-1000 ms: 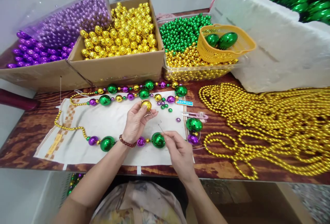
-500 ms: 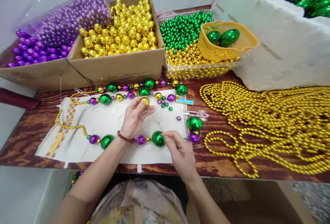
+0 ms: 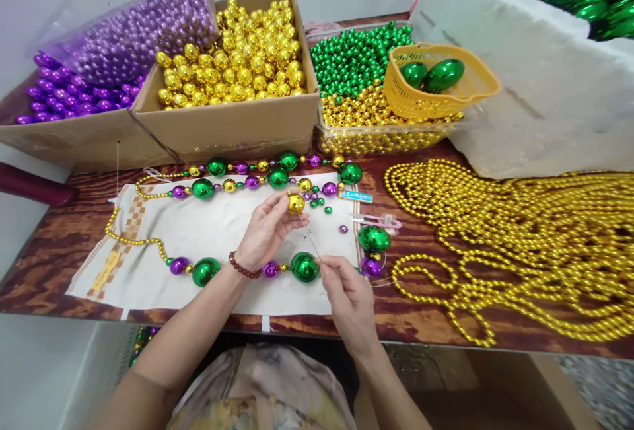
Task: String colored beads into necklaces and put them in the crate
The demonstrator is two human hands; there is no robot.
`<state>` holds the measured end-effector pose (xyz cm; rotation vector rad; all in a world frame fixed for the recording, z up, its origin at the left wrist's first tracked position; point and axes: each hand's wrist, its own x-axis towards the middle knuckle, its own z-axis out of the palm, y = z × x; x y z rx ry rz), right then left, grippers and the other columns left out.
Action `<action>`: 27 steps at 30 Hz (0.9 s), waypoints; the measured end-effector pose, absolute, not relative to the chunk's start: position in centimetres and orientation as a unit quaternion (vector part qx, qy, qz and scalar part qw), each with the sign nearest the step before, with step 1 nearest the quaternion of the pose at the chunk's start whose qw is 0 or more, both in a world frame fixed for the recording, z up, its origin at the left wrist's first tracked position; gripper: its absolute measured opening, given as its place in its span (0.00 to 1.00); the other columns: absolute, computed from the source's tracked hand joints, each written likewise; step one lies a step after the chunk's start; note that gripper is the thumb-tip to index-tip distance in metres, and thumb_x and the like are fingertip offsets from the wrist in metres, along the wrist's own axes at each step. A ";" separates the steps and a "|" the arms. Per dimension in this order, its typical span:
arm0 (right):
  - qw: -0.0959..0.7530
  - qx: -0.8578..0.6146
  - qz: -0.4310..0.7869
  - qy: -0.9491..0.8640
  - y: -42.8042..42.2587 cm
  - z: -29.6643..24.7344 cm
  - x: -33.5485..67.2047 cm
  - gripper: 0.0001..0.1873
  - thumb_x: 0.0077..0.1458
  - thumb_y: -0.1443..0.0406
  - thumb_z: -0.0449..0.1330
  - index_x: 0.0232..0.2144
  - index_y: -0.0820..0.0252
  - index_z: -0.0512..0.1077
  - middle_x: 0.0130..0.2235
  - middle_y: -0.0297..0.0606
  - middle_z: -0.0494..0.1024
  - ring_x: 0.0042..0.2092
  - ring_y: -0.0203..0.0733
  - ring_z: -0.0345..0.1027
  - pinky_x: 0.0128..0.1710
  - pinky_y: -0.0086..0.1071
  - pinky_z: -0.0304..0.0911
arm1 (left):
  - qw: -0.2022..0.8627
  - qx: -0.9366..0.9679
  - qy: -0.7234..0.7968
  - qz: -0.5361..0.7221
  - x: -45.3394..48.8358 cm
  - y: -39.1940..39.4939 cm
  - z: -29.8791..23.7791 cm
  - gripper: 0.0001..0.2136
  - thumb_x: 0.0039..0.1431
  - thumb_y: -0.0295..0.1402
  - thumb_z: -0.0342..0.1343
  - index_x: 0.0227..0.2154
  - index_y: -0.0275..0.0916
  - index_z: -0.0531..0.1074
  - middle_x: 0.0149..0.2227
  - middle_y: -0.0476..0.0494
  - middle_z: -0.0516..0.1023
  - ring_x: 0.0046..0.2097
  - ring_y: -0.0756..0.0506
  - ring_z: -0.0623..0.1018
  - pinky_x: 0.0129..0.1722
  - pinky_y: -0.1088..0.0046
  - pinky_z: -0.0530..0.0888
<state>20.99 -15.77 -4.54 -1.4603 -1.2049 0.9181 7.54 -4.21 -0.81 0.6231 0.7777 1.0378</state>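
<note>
My left hand pinches a gold bead above a white cloth. My right hand pinches a thin needle whose tip points up at the bead. A half-strung necklace of green, purple and gold beads lies on the cloth under both hands. A big green bead of that strand sits just left of my right fingers. A beaded bracelet circles my left wrist.
Cardboard boxes of purple beads and gold beads stand behind. A clear tub holds green and gold beads, with a yellow basket on it. A white foam box and piled gold strands fill the right.
My left hand has carried the gold bead slightly to the right, closer to the needle. My right hand has hardly moved.
</note>
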 end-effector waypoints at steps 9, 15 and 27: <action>0.550 -0.590 0.434 -0.402 -12.9 -4.5 21.2 0.13 0.64 0.56 0.55 0.37 0.59 0.71 0.21 0.27 0.62 0.21 0.32 0.55 0.20 0.26 0.53 | 0.729 0.420 0.372 0.392 8.7 -6.1 -2.7 0.19 0.57 0.44 0.64 0.48 0.40 0.78 0.44 0.40 0.81 0.43 0.45 0.79 0.45 0.69 0.76; 0.620 -0.516 0.493 -0.326 -13.5 -4.8 24.2 0.11 0.62 0.56 0.59 0.37 0.56 0.67 0.23 0.26 0.64 0.21 0.30 0.57 0.20 0.25 0.55 | 0.471 0.697 0.416 0.345 9.8 -1.5 -4.2 0.06 0.59 0.30 0.59 0.38 0.41 0.80 0.42 0.40 0.79 0.43 0.42 0.76 0.47 0.66 0.71; 0.618 -0.540 0.467 -0.331 -15.3 -5.6 25.1 0.13 0.59 0.56 0.62 0.35 0.60 0.70 0.29 0.36 0.79 0.23 0.34 0.69 0.24 0.27 0.61 | 0.345 0.844 0.381 0.157 14.0 0.6 -6.7 0.09 0.58 0.19 0.51 0.26 0.38 0.69 0.37 0.39 0.74 0.42 0.41 0.75 0.48 0.64 0.70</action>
